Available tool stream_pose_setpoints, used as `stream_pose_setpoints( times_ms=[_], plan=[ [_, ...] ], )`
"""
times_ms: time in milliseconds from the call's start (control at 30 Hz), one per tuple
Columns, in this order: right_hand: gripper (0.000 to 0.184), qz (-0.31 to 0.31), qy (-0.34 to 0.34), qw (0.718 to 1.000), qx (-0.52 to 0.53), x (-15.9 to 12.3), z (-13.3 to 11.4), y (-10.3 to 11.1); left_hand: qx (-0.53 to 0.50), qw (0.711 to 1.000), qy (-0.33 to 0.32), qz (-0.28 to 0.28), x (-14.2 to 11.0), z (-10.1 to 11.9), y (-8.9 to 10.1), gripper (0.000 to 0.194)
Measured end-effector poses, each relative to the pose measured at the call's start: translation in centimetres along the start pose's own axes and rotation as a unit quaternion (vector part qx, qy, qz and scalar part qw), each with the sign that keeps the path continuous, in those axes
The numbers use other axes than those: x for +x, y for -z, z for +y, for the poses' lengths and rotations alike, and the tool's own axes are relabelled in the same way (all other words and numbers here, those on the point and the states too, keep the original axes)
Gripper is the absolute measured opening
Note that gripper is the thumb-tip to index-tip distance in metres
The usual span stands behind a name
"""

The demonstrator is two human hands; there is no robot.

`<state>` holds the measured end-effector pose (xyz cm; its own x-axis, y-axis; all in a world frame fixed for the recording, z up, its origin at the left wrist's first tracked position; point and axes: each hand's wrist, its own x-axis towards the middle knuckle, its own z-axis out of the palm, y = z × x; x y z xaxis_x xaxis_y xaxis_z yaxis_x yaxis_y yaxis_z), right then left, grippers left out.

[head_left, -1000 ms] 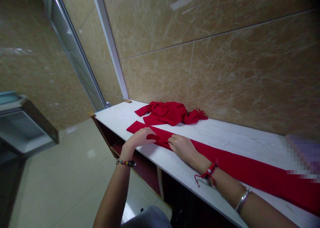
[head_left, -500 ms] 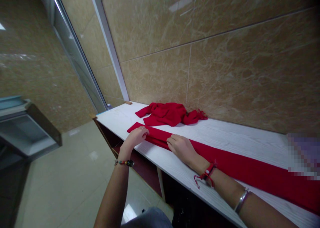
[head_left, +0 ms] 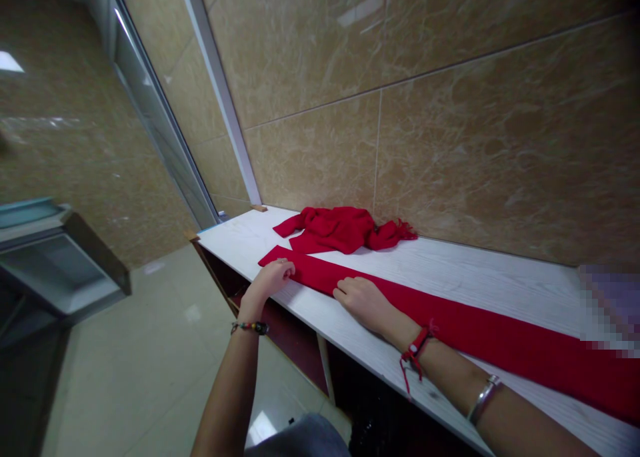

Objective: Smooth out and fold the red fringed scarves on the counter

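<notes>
A long red scarf (head_left: 450,317) lies in a flat, narrow strip along the white worktop, running out of view at the right. Near its far left end, my left hand (head_left: 273,280) has its fingers curled and closed on the front edge of the cloth. My right hand (head_left: 364,302) rests further along the same edge, fingers bent and pressed together on the fabric; the fingertips are partly hidden. Behind the strip, against the wall, a crumpled red scarf (head_left: 345,230) with a fringed end lies in a heap, untouched.
The white worktop (head_left: 500,277) meets a tan tiled wall (head_left: 450,157) at the back. Under it are open shelf compartments (head_left: 295,340). A small brown block (head_left: 259,208) sits at the far corner. A pixelated patch covers something at right. Another cabinet (head_left: 95,250) stands at left.
The scarf's front edge, bunched and raised between my hands before, now lies flat and smooth. Both hands stay in nearly the same places. The view has shifted slightly.
</notes>
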<state>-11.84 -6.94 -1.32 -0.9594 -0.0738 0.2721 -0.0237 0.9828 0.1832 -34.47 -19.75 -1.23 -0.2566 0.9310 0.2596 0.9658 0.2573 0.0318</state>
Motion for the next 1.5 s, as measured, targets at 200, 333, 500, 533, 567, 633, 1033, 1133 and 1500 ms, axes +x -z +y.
stream_pose_setpoints(
  times_ms=[200, 333, 500, 533, 567, 633, 1033, 1133, 1500],
  plan=[
    [0.026, 0.016, -0.035, 0.998, 0.041, -0.3, -0.1, -0.6, 0.008, 0.999, 0.030, 0.043, 0.4, 0.8, 0.3, 0.026],
    [0.044, -0.020, -0.029, 0.993, 0.110, -1.1, 0.5, -1.5, 0.017, 0.995, 0.100, -0.002, 1.3, 1.9, -2.1, 0.038],
    [0.047, -0.077, -0.039, 0.985, 0.150, -3.0, 1.4, -1.1, 0.018, 0.980, 0.180, -0.079, 1.9, 1.4, -4.1, 0.049],
    [0.047, -0.084, -0.045, 0.984, 0.151, -3.7, 1.6, -0.9, 0.017, 0.978, 0.190, -0.088, 2.0, 1.1, -4.1, 0.051],
    [0.047, -0.090, -0.052, 0.983, 0.150, -4.6, 1.8, -0.7, 0.017, 0.975, 0.198, -0.095, 2.0, 0.9, -4.1, 0.052],
    [0.047, -0.099, -0.068, 0.982, 0.148, -6.7, 2.2, -0.3, 0.016, 0.971, 0.214, -0.103, 2.0, 0.8, -3.8, 0.054],
    [0.048, -0.064, -0.176, 0.972, 0.141, -10.3, 3.4, 3.0, -0.035, 0.988, 0.081, -0.126, 4.8, 11.3, -1.0, 0.063],
    [0.034, -0.046, -0.166, 0.978, 0.122, -9.4, 2.8, 3.1, -0.050, 0.985, -0.005, -0.167, 5.0, 13.2, -0.7, 0.063],
    [0.023, -0.047, -0.188, 0.978, 0.077, -14.7, 3.2, 4.6, -0.062, 0.965, -0.221, -0.125, 5.3, 17.1, 1.1, 0.007]
  ],
)
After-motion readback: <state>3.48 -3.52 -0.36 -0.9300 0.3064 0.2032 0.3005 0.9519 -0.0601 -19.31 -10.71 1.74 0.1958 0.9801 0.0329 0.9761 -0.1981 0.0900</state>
